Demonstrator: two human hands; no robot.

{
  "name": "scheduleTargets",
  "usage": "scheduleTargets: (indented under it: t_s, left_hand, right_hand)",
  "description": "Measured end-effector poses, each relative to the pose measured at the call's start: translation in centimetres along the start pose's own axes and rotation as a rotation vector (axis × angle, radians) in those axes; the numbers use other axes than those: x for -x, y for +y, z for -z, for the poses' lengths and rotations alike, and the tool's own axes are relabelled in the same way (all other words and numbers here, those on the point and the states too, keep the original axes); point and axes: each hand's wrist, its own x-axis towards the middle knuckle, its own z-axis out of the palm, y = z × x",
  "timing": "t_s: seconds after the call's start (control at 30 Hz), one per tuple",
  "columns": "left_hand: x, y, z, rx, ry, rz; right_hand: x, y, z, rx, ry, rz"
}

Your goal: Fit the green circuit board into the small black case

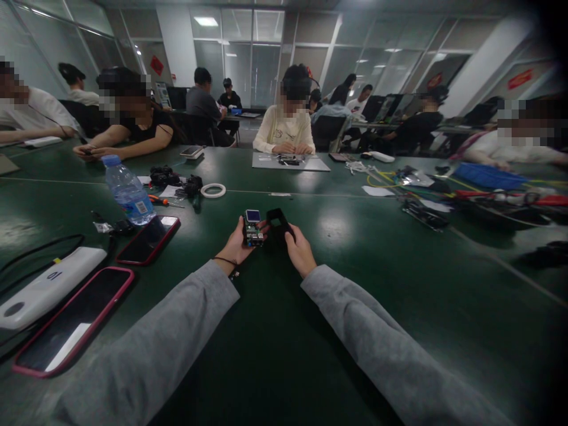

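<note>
Held upright in my left hand (pixel 236 244) is a small circuit board (pixel 254 229) with a little screen at its top end and connectors at its lower end. My right hand (pixel 301 249) grips a black plastic case (pixel 278 223) with a rectangular window cut near its top. Board and case are side by side above the green table (pixel 275 331), a small gap between them. Fingertips of one hand show in that gap; whose they are I cannot tell. The thumb of my right hand lies along the case's edge.
To the left are a water bottle (pixel 128 192), two phones, one red-edged phone (pixel 148 239) among them, a white power bank (pixel 53 287), an orange screwdriver (pixel 162 201) and a tape roll (pixel 213 190). A blue tray (pixel 488 176) and cables lie right. A person (pixel 286 127) works opposite.
</note>
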Motion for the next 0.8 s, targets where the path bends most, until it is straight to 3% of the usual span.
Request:
scheduleTargets:
  t_s: [0.8]
  left_hand:
    - [-0.06,0.00,-0.33,0.021,0.093,-0.005]
  right_hand:
    - [0.09,0.20,0.20,0.007,0.007,-0.039]
